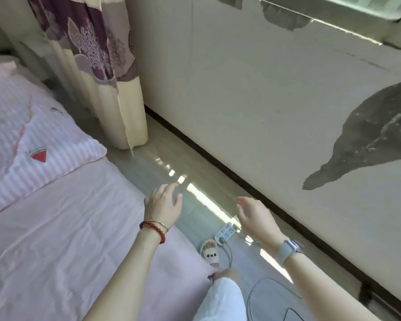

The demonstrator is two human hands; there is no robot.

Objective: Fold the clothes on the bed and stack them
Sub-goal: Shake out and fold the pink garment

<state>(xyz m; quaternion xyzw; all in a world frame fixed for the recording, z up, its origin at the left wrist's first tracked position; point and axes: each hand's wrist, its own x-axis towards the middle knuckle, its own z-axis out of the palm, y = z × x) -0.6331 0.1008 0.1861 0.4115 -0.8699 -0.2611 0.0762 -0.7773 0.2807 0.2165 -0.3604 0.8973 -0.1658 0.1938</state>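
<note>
Hovering empty over the bed's edge, left hand (163, 203) with fingers loosely spread; right hand (255, 216) likewise slack, above the floor (148, 163). No readable writing anywhere; power strip (225, 234) markings too small to tell. Pink-sheeted bed (56, 239) at left, striped watermelon-print quilt (39, 144) lying unfolded toward its far end. Narrow floor strip between bed edge and peeling wall (241, 100). Curtain (97, 66) hanging at the far corner. Slippered foot (210, 251) just beside the strip.
</note>
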